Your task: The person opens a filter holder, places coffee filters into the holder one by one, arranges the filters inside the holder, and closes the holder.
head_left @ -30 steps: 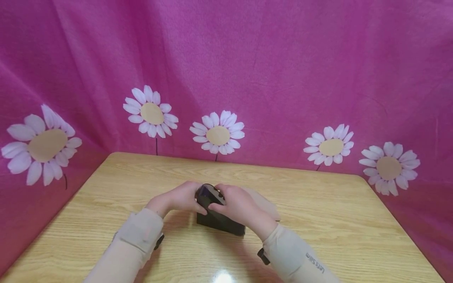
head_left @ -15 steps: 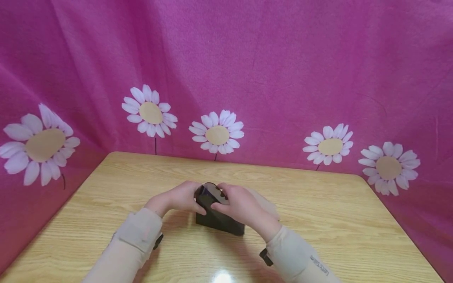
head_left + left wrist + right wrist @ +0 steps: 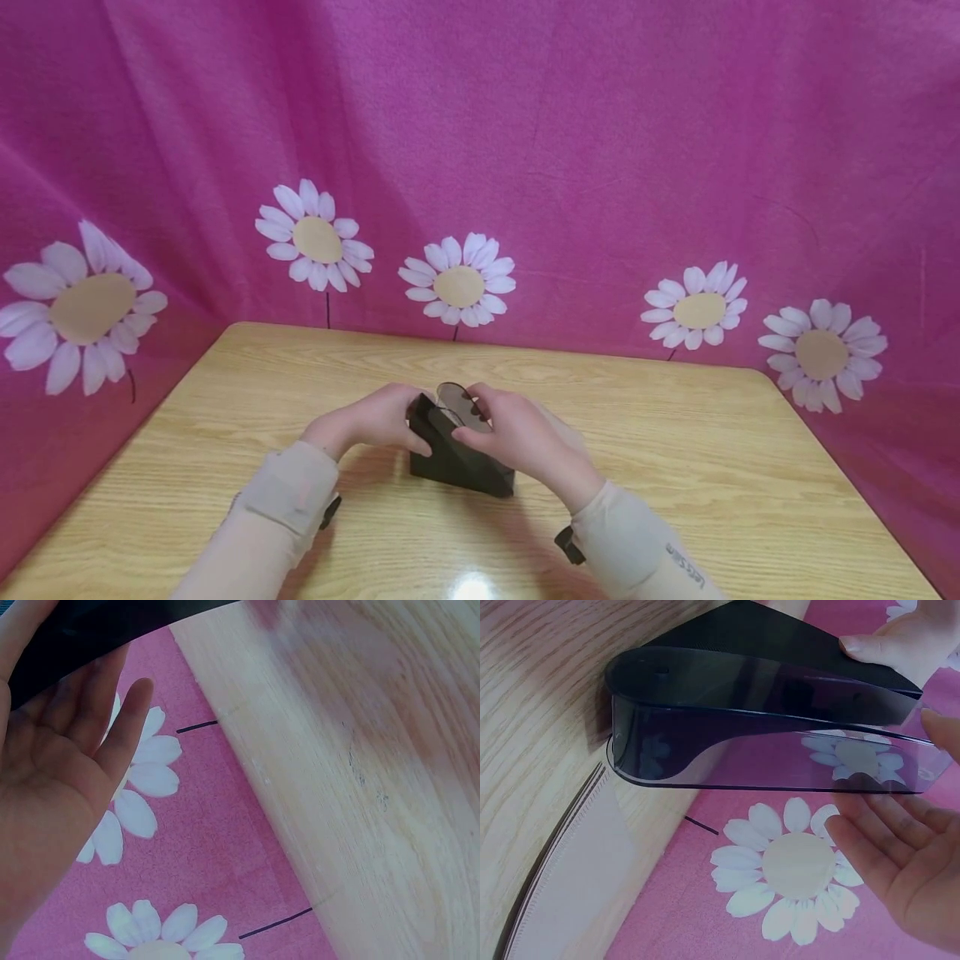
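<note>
A black wedge-shaped case (image 3: 453, 468) stands on the wooden table. My left hand (image 3: 378, 421) grips its left end, thumb on the near side; in the left wrist view several fingers lie under its dark edge. My right hand (image 3: 517, 433) holds the smoky see-through cover (image 3: 765, 754), with thumb above and fingers below it in the right wrist view. That cover is tilted partly away from the black case (image 3: 742, 637), and a gap shows between them in the head view. Behind my right hand lies a stack of pale paper coffee filters (image 3: 574, 877) with crimped edges, partly hidden.
The wooden table (image 3: 225, 400) is bordered at the back and sides by a pink cloth (image 3: 570, 167) with large white daisies. Bright glare (image 3: 472, 586) falls near the table's front. Both forearms wear pale sleeves with dark wrist cameras.
The cover has moved up and away from the black case, opening a gap. My right hand has shifted slightly right with it, and the left hand and case a little left.
</note>
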`<state>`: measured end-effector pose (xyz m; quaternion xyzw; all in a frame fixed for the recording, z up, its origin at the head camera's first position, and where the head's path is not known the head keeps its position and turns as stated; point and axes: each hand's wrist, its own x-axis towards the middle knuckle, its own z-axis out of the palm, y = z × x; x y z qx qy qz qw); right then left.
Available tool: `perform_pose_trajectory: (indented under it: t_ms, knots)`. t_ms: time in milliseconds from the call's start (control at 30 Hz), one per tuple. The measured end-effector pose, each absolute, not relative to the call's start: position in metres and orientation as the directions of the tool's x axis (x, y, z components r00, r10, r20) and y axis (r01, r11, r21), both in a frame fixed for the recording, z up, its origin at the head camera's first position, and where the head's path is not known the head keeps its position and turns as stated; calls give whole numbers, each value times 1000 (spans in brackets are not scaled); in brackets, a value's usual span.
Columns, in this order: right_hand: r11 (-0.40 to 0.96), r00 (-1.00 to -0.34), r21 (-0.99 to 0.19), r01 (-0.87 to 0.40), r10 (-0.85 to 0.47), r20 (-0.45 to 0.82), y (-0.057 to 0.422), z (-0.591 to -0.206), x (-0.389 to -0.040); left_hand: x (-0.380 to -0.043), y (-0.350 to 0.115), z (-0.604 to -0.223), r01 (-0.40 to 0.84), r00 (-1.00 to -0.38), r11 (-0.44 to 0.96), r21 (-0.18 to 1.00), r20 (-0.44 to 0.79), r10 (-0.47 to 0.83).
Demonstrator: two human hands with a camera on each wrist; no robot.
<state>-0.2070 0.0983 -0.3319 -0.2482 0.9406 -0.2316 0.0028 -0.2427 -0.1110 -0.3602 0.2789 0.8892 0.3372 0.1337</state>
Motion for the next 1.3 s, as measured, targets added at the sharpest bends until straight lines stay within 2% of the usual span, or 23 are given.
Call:
perform_pose_trajectory:
  t_ms: [600, 1300]
  knots:
    - [723, -893, -549, -420, -437, 107, 107, -333, -209, -242, -117, -359, 346, -830, 647, 679, -100, 549]
    - [626, -877, -647, -434, -459, 144, 114, -333, -214, -248, -129, -364, 396, -827, 637, 662, -46, 561]
